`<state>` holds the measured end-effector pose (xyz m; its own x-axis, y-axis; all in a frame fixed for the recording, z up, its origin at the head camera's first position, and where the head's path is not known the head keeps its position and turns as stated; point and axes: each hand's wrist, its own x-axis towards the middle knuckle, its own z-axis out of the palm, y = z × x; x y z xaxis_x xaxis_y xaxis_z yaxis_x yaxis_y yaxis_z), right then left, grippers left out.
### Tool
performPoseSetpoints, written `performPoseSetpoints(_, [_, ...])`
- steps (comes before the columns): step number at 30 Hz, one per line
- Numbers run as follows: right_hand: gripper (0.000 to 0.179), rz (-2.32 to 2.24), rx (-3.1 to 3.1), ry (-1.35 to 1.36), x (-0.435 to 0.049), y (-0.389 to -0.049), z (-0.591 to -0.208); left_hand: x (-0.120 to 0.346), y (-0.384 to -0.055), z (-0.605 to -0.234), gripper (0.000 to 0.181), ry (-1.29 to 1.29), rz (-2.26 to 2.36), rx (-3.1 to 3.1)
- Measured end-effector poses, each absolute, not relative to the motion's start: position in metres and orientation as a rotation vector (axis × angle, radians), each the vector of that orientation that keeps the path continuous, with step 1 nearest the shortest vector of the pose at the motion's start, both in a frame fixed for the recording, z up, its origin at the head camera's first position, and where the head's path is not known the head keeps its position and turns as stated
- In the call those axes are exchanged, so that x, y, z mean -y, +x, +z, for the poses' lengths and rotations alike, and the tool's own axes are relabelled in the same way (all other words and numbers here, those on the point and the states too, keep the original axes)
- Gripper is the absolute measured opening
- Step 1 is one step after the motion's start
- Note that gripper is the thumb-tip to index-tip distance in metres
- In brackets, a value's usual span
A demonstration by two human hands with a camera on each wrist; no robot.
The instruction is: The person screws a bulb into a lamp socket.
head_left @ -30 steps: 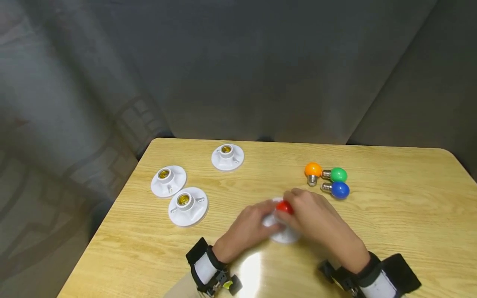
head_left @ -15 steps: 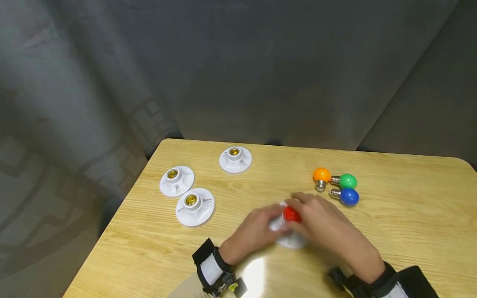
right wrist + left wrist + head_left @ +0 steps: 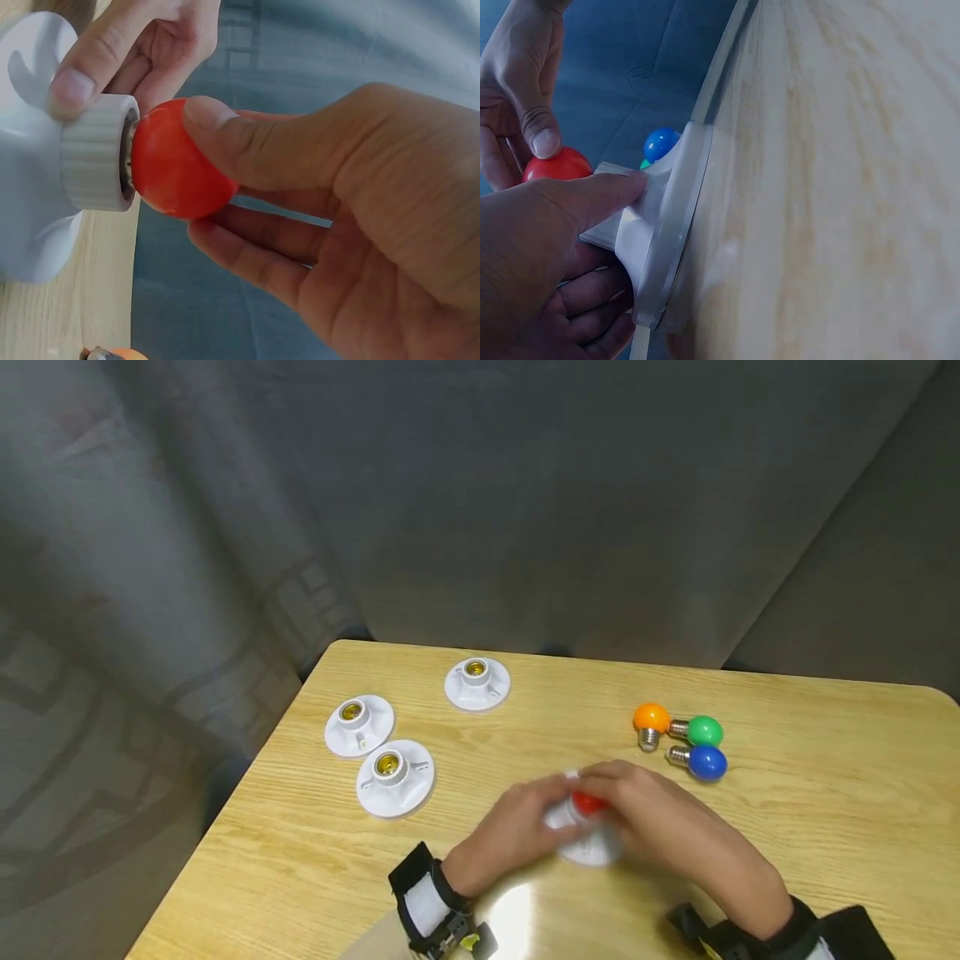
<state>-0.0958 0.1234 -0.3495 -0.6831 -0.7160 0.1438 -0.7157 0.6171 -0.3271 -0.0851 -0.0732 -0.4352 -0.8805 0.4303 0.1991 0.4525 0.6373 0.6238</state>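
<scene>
A red light bulb [image 3: 176, 169] sits with its base in the collar of a white lamp holder [image 3: 97, 161]; a sliver of metal shows at the rim. My right hand [image 3: 656, 814] pinches the bulb between thumb and fingers. With thumb and fingers around its collar, my left hand [image 3: 517, 827] grips the lamp holder, which rests flat on the table. In the left wrist view the left thumb lies along the white collar [image 3: 607, 217], while the right thumb touches the red bulb [image 3: 559, 165].
Three more white lamp holders with bare sockets stand at the left: one at the back [image 3: 477, 693], one at the far left [image 3: 360, 739], one nearer [image 3: 401, 793]. Right of the hands lie an orange bulb [image 3: 651, 718], a green bulb [image 3: 705, 731] and a blue bulb [image 3: 707, 763].
The head view has shifted, so everything on the table sits slightly farther right and lower. My right hand has turned about the red bulb; my left hand keeps its grip on the holder.
</scene>
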Motion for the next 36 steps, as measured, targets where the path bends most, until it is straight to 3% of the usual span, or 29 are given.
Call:
performPoseSetpoints(16, [0.048, -0.583, -2.864, -1.189, -0.122, -0.093, -0.353, 0.072, -0.082, -0.436, 0.052, -0.761, -1.126, 2.848])
performPoseSetpoints(25, [0.035, -0.519, -2.888, -1.147, -0.115, -0.093, -0.350, 0.074, -0.082, -0.434, 0.052, -0.770, -1.104, 2.825])
performPoseSetpoints(36, [0.033, -0.530, -2.950, -1.066, -0.107, -0.091, -0.349, 0.073, -0.083, -0.433, 0.053, -0.761, -1.084, 2.820])
